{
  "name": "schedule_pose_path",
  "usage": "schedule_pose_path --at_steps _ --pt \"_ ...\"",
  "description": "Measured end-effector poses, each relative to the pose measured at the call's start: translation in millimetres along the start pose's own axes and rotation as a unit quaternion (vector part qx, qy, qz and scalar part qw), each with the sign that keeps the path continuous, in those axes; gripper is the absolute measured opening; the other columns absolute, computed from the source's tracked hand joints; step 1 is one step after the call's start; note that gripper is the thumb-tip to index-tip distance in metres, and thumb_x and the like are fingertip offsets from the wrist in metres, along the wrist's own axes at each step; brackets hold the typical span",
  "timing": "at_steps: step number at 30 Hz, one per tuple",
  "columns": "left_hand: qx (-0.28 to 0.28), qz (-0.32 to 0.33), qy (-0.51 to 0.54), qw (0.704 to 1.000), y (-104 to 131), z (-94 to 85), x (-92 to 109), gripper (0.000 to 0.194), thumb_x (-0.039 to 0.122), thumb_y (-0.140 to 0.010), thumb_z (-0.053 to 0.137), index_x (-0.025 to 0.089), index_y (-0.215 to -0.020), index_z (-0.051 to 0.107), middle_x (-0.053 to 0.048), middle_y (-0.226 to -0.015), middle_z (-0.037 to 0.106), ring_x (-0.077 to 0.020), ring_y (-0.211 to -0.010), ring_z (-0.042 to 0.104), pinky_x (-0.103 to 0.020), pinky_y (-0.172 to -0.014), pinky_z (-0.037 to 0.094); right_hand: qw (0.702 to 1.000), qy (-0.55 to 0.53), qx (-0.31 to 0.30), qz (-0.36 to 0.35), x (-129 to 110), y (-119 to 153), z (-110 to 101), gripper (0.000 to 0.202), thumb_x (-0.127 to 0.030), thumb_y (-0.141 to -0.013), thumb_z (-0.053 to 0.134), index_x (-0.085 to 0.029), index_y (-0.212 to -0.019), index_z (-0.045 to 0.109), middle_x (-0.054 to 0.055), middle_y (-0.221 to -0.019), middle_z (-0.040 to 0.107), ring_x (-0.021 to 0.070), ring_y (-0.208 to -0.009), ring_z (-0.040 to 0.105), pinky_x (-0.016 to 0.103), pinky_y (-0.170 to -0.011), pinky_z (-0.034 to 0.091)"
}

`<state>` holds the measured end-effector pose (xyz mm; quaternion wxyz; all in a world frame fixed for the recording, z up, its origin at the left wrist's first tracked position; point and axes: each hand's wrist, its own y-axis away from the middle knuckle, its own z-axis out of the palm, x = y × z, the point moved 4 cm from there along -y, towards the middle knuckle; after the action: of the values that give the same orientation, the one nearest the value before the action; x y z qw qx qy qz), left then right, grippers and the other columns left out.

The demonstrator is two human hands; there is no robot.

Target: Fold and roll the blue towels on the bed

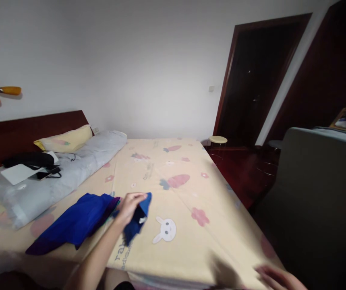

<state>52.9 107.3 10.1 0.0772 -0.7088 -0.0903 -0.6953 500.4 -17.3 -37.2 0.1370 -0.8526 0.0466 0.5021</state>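
My left hand (130, 206) is closed in a pinch on a dark blue cloth (135, 226) that hangs from the fingers over the bed. A small white patch shows on this cloth; its exact kind is unclear. Just left of that hand, a bright blue fabric piece (80, 219) with purple edges lies crumpled on the bed. Whether the two pieces are joined is hidden behind my wrist. At the lower right, by the bed's front edge, my right hand (277, 278) is slightly blurred, fingers extended, with nothing seen in it.
A patterned sheet (173, 161) covers the bed. Along the headboard (34, 127) lie a pillow (67, 141), a rolled grey-white quilt (79, 169), a black bag (29, 160) and a white sheet-like item (17, 174). A stool (218, 139) and a dark grey panel (281, 197) stand right.
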Motion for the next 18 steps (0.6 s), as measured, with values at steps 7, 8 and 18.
schedule_pose_path --at_steps 7,8,18 --pt "-0.103 -0.111 0.164 0.975 82 145.0 -87 0.024 0.040 -0.059 0.077 0.019 -0.067 0.073 -0.005 -0.069 0.071 -0.0177 -0.066 0.063 -0.030 -0.062 0.049 0.976 -0.144 -0.154 -0.062 -58 -21 142 0.033 -0.054 -0.078 0.059 -0.023 -0.087 0.066 0.003 -0.072 0.066 0.0226 -0.066 0.062 0.034 -0.061 0.051" --pt "-0.098 -0.124 0.184 0.970 89 150.4 -98 0.023 0.041 -0.059 0.076 0.020 -0.067 0.072 -0.005 -0.070 0.071 -0.0177 -0.068 0.063 -0.030 -0.062 0.049 0.983 -0.120 -0.115 -0.078 -55 -20 153 0.031 -0.052 -0.076 0.061 -0.022 -0.084 0.064 0.002 -0.069 0.064 0.0215 -0.063 0.060 0.033 -0.060 0.050" --pt "-0.129 -0.190 0.263 0.937 111 138.8 -145 0.030 0.030 -0.053 0.086 0.014 -0.075 0.073 -0.007 -0.078 0.072 -0.0161 -0.076 0.065 -0.026 -0.072 0.049 0.980 -0.064 -0.092 -0.164 -3 18 180 0.023 -0.030 -0.081 0.056 -0.022 -0.100 0.068 0.006 -0.091 0.073 0.0197 -0.076 0.068 0.029 -0.073 0.056"
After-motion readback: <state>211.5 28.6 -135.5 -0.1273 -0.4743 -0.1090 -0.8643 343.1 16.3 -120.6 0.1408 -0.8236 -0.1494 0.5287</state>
